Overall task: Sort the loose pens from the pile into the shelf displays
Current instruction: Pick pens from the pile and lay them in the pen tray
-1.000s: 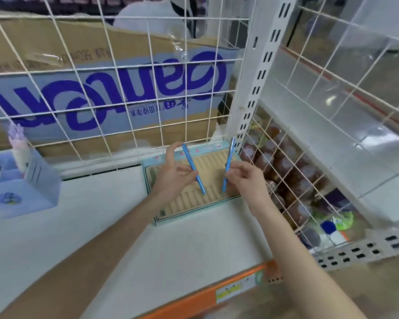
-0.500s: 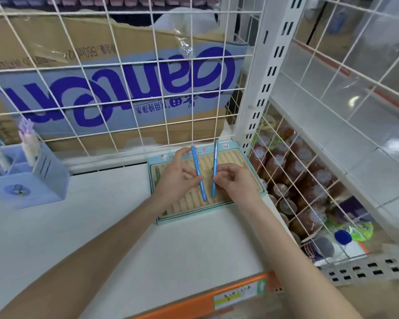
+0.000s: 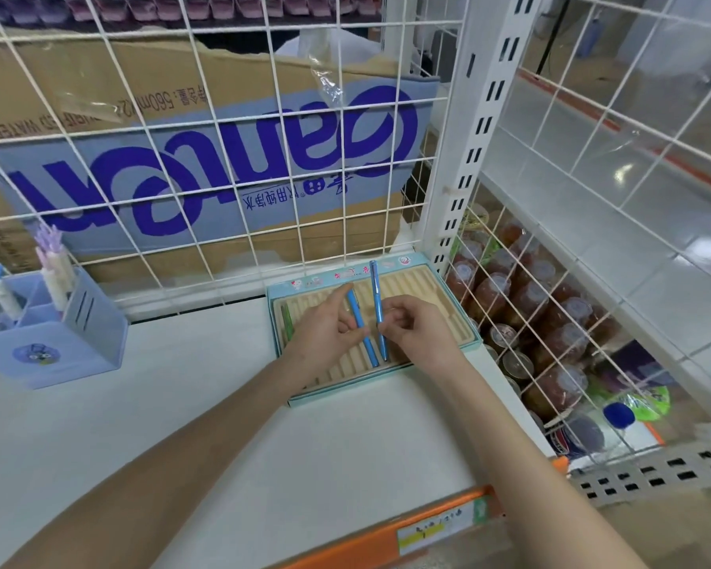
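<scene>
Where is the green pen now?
In the head view, the green pen lies in the leftmost groove of the ribbed pen tray, just left of the left hand.

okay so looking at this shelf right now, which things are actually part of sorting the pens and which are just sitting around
Part of the job:
- blue pen in the left hand
- blue pen in the right hand
- grooved pen tray
- green pen lying in the tray
- purple pen holder

Just sitting around:
- cardboard water box behind the wire grid
- bottled drinks on the next shelf
</scene>
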